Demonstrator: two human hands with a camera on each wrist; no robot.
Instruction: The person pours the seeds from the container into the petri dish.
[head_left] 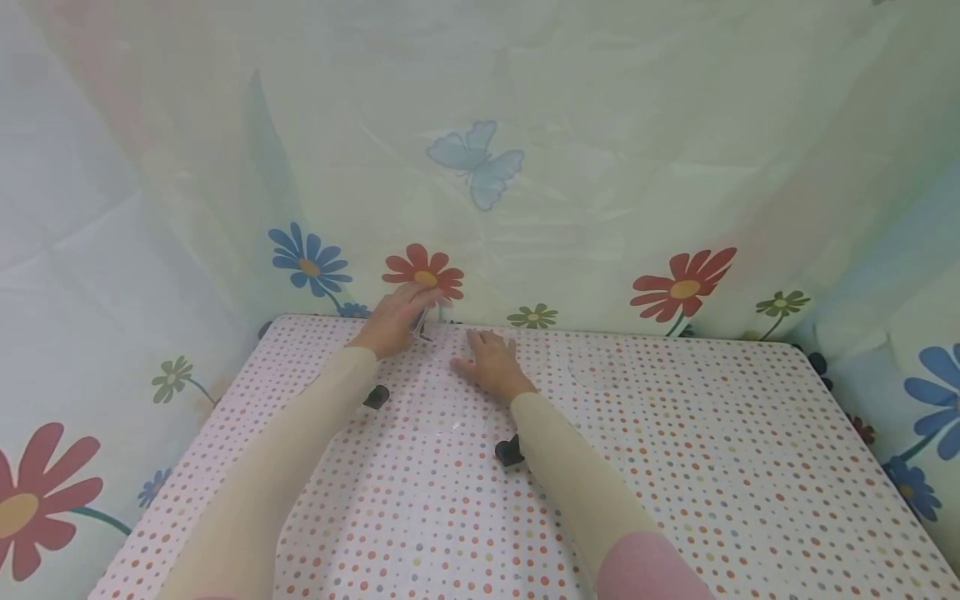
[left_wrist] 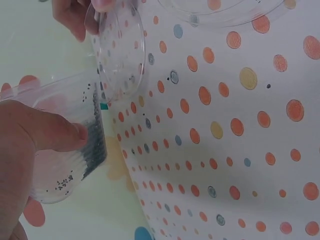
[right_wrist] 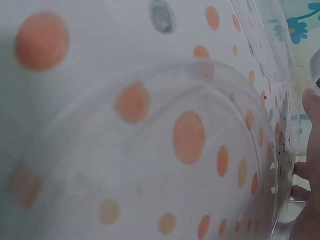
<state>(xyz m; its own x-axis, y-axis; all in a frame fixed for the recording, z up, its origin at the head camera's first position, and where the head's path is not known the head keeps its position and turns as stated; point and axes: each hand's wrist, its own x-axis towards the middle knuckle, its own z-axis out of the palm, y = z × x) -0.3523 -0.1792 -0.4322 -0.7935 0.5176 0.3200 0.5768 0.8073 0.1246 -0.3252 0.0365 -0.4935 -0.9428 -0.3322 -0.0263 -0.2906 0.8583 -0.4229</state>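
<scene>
My left hand (head_left: pixel 397 321) grips a clear plastic container (left_wrist: pixel 62 150) at the far edge of the table, its thumb pressed on the wall. Small black grains (left_wrist: pixel 95 145) lie gathered along one end of it, with a few stuck elsewhere on the inside. Close to that container, a clear round dish (left_wrist: pixel 122 55) stands tilted, its rim pinched by my right hand (head_left: pixel 491 364). The right wrist view shows only part of the right hand (right_wrist: pixel 305 185), at its right edge. A second clear round dish (left_wrist: pixel 220 12) sits on the table nearby.
The table (head_left: pixel 712 433) has a dotted white cover. Another faint clear round dish (head_left: pixel 596 367) lies to the right of my right hand. A few black specks (left_wrist: pixel 269 86) are scattered on the cover. A flower-printed curtain (head_left: pixel 600 167) hangs right behind the far edge.
</scene>
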